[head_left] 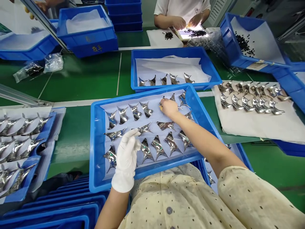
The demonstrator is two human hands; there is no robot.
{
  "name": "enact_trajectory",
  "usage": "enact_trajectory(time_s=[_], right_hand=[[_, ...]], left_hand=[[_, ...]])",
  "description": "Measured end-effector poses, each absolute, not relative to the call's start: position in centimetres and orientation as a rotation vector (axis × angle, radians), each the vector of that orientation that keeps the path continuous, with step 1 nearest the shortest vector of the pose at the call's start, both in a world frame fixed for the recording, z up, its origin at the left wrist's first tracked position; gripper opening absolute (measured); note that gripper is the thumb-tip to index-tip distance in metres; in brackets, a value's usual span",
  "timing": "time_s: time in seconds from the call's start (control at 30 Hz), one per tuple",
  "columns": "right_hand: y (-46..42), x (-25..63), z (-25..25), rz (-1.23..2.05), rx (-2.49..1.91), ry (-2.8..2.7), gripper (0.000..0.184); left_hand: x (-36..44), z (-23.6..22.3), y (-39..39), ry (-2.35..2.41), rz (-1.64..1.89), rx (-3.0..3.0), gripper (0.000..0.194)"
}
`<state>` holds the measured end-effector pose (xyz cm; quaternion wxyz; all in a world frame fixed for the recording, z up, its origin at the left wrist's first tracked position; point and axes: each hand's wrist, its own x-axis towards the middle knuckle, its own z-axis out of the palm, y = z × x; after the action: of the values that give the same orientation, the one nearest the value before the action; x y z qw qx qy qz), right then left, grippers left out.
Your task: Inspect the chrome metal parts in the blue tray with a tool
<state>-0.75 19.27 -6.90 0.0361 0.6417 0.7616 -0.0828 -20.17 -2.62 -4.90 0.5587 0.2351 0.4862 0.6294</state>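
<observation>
A blue tray (94,143) lined with white paper lies before me, with rows of shiny, curved, pointed metal pieces (165,125) in it. My left hand (126,152), in a white glove, is over the tray's left half. Its fingertips are closed at the left end of a metal piece (145,128) in the middle row. My bare right hand (169,108) reaches to the back right, with yellow covers on the fingertips. Its bent fingers close on a metal piece (163,99) in the back row, mostly hidden by the hand.
Behind stands another blue tray (214,78) with several metal pieces. More pieces lie on white sheets at the right (252,124) and in a paper-lined tray (44,140) at left. Across the bench, another person's hands (187,22) sort small black parts. Stacked blue trays (59,206) stand below left.
</observation>
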Motion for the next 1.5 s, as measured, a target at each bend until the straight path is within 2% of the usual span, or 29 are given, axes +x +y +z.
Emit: enact_trajectory(time_s=[0.1, 0.17, 0.27, 0.33, 0.47, 0.63, 0.7, 0.8, 0.93, 1.27, 1.4, 1.5], right_hand=[[18.2, -1.2, -5.4, -0.269, 1.998, 2.368, 0.031], [15.9, -1.4, -3.7, -0.516, 1.95, 2.485, 0.024], [11.5, -1.2, -1.3, -1.48, 1.525, 2.6, 0.012], [9.3, -0.5, -0.2, -2.016, 1.25, 2.412, 0.016], [8.3, 1.5, 0.0, -2.602, 1.118, 1.983, 0.035], [7.6, 2.0, -2.0, -3.083, 0.892, 1.595, 0.043], [6.8, 1.3, -2.7, -3.173, 0.921, 1.616, 0.044], [5.7, 0.0, -3.1, -3.202, 1.203, 1.719, 0.041], [5.3, -0.9, -3.1, -3.217, 1.463, 1.738, 0.045], [5.3, -1.7, -3.4, -3.085, 1.614, 1.91, 0.048], [3.8, -2.3, -4.0, -3.059, 1.753, 1.974, 0.042], [2.1, -2.7, -4.1, -2.98, 1.735, 2.132, 0.036]], left_hand=[[-20.3, -4.8, -3.0, 1.349, 1.419, 0.86, 0.028], [-20.3, -4.7, -2.9, 1.51, 1.382, 1.146, 0.035], [-20.0, -4.2, -2.2, 1.596, 1.312, 1.458, 0.055], [-19.6, -3.7, -1.7, 1.533, 1.254, 1.52, 0.054], [-18.7, -2.7, -1.6, 1.376, 1.229, 1.2, 0.046], [-17.8, -3.0, -2.3, 1.192, 1.39, 0.646, 0.041], [-17.5, -3.2, -2.3, 1.14, 1.424, 0.549, 0.036], [-17.3, -3.2, -2.4, 1.132, 1.389, 0.488, 0.033], [-16.9, -3.3, -2.5, 1.233, 1.303, 0.553, 0.034], [-17.1, -4.5, -3.1, 1.413, 1.345, 0.818, 0.029], [-18.0, -4.5, -3.1, 1.407, 1.381, 1.034, 0.014], [-18.5, -4.5, -2.9, 1.311, 1.389, 0.944, 0.03]])
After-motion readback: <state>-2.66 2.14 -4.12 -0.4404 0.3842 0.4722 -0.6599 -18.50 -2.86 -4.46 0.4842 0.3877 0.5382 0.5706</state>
